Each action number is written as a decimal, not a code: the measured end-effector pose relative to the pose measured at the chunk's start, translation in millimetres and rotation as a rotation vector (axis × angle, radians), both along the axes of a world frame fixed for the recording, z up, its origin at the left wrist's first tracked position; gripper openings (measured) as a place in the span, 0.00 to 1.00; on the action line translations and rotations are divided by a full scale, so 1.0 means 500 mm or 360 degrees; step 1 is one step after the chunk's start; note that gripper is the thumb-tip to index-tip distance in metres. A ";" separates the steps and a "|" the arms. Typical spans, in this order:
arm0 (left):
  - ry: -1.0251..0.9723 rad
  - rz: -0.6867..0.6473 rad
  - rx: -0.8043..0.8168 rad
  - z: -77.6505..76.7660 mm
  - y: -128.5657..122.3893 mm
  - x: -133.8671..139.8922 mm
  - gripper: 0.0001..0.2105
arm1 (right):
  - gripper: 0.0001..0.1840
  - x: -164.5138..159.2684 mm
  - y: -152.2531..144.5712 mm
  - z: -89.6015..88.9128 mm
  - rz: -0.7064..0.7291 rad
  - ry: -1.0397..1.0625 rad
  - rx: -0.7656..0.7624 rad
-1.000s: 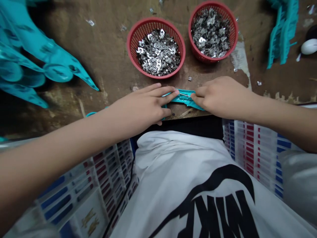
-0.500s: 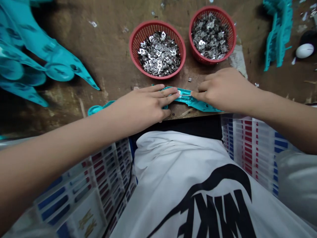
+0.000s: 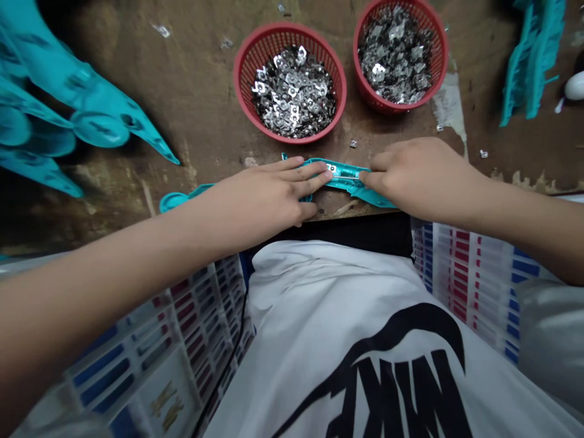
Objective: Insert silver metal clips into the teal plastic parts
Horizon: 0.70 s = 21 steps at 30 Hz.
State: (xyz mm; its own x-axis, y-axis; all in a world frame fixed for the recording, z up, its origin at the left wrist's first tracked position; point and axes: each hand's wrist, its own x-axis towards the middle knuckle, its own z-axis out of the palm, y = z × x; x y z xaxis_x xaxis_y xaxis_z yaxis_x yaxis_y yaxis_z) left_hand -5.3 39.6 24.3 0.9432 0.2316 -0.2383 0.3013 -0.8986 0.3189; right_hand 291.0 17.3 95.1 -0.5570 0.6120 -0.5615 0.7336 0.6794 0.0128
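Note:
A long teal plastic shell [image 3: 340, 172] with a hollow, ribbed inside lies along the table's front edge under both hands. Across its left part my left hand [image 3: 278, 191] is laid, fingers stretched over it and pressing it down, thumb low on the near side. A small shiny metal plate [image 3: 331, 168] sits in the shell by those fingertips. From there a thin metal rod [image 3: 347, 177] runs along the hollow to the pinched fingertips of my right hand [image 3: 406, 176]. The right palm hides the shell's right end.
Two red baskets, one left [image 3: 237, 73] and one right [image 3: 443, 58], hold small metal plates behind the hands. Teal shells [image 3: 98, 100] pile at left; more teal parts [image 3: 538, 61] stand at right. A loose metal plate [image 3: 353, 143] lies nearby. White crates [image 3: 460, 274] flank my lap.
My right hand has shifted slightly right along the shell, baring more of the hollow and rod. The left hand keeps its place. The view has moved a little.

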 end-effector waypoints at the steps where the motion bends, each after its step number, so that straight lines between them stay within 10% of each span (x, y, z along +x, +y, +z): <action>1: 0.0000 0.0019 -0.0008 0.000 -0.001 -0.001 0.19 | 0.22 0.001 0.000 -0.002 -0.0012 0.0001 0.0000; 21: 0.0076 0.0088 0.0060 0.005 -0.005 -0.008 0.22 | 0.25 -0.016 -0.012 -0.024 -0.0124 -0.0082 0.0020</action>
